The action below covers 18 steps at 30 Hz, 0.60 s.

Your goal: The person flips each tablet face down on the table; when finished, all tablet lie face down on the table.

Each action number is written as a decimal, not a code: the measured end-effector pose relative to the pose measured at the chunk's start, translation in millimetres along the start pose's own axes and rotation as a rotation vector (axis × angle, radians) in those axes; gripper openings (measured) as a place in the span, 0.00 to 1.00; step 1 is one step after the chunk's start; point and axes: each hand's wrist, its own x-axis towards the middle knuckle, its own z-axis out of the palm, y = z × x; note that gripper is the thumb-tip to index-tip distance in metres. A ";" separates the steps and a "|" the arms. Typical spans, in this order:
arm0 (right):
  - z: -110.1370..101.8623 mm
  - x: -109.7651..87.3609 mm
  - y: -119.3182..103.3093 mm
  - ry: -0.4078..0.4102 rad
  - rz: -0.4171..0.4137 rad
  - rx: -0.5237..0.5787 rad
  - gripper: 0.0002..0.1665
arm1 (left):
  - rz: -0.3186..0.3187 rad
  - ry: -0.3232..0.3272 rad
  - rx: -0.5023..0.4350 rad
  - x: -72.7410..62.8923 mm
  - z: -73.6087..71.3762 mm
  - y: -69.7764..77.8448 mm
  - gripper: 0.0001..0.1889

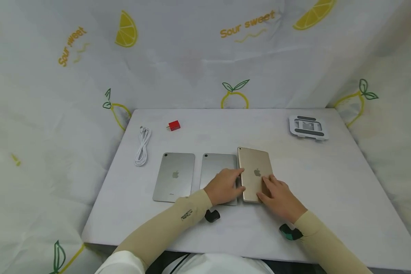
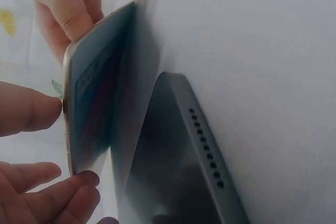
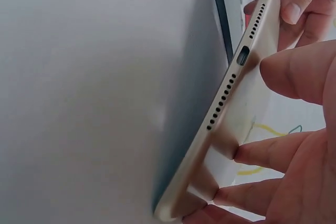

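A gold tablet (image 1: 255, 167) lies back side up and tilted, its left edge raised off the table. My left hand (image 1: 223, 186) holds that raised edge, with thumb and fingers at the rim in the left wrist view. The fairly straight fingers of my right hand (image 1: 281, 198) touch the gold back near the lower right. In the right wrist view the tablet's charging port (image 3: 243, 55) and speaker holes show along its bottom edge. Beneath my left hand lies a silver tablet (image 1: 219, 161), partly hidden. Another silver tablet (image 1: 174, 176) rests face down to its left.
A coiled white cable (image 1: 142, 146) lies at the back left, near a red charger plug (image 1: 174, 125). At the back right is a folded white and grey stand (image 1: 307, 127). The table's (image 1: 346, 213) front edge is close to my body.
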 end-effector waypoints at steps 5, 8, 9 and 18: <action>2.3 -1.8 -1.2 0.020 0.017 -0.038 0.45 | -0.018 -0.056 0.045 -2.6 2.4 2.3 0.33; 3.1 -2.5 -3.4 0.020 0.018 -0.061 0.46 | -0.025 -0.076 0.063 -4.9 3.6 2.5 0.33; 3.9 -2.6 -4.0 0.020 0.018 -0.067 0.46 | -0.024 -0.081 0.074 -5.8 3.7 2.8 0.34; 10.4 -7.0 -14.2 0.074 -0.004 -0.191 0.44 | 0.012 -0.119 0.260 -11.9 7.9 5.8 0.30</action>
